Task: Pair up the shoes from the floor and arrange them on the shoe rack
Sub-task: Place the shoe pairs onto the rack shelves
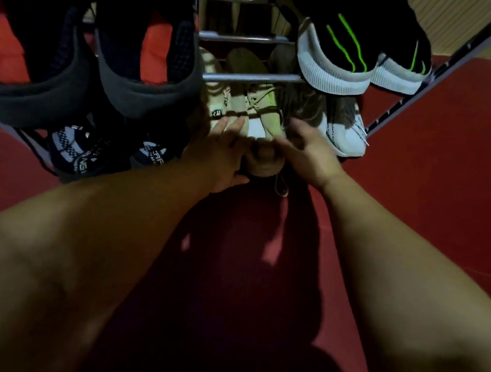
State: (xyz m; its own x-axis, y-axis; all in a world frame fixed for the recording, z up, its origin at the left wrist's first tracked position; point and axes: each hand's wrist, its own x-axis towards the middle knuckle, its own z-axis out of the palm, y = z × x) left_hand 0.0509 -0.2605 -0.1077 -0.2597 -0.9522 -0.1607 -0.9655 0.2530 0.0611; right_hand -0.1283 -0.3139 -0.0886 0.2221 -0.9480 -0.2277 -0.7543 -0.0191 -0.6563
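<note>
A pair of beige lace-up shoes (257, 109) sits side by side on the low tier of the metal shoe rack (248, 77), toes pointing away from me. My left hand (220, 153) lies along the left beige shoe with its thumb under the heel end. My right hand (307, 155) curls its fingers over the heel of the right beige shoe (263, 163). A loose lace (281, 186) hangs down onto the floor.
Dark grey-soled shoes (146, 80) fill the upper tier on the left. Black shoes with green stripes (338, 53) sit upper right. Navy-and-white shoes (76, 151) stand low on the left, white shoes (345, 135) low on the right. The red floor (418, 187) lies around the rack.
</note>
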